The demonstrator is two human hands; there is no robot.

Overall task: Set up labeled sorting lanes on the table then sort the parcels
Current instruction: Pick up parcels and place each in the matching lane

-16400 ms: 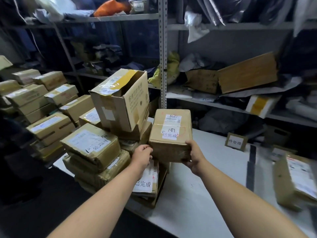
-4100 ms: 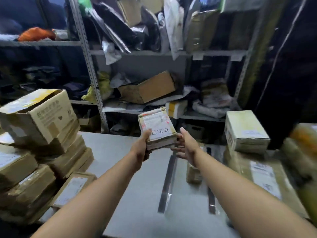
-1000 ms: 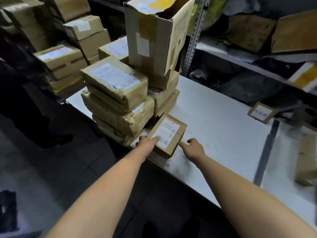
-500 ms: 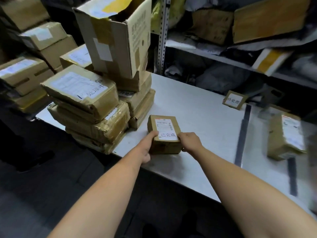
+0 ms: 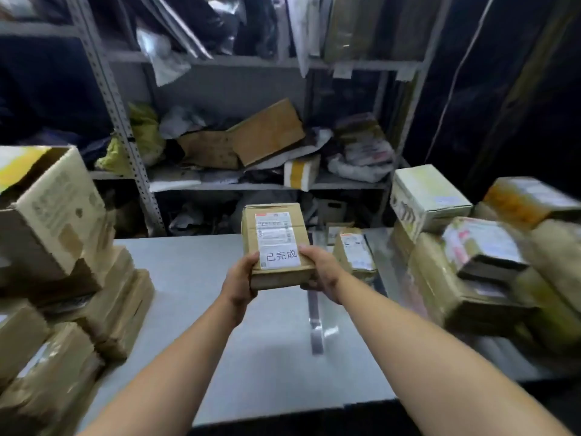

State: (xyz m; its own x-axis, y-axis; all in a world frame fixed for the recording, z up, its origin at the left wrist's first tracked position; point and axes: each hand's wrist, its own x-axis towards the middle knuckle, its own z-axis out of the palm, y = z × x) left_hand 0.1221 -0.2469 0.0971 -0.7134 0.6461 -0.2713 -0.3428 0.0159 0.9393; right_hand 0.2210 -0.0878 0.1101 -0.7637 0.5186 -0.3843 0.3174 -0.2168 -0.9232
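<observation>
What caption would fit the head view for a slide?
Left hand and right hand hold a labeled parcel above the table.

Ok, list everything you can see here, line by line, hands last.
held parcel: one, brown, white label, held over the table
small parcel: one, brown, on the table beyond the right hand
left stack: several parcels, brown, table's left end
right stack: several parcels, brown, table's right end
white box: one, white, atop the right stack
tape strip: one, dark grey, on the table below the hands
table: one, grey, foreground
shelving: one unit, grey, behind the table
left hand: one, bare, grips the held parcel's left side
right hand: one, bare, grips its right side
</observation>
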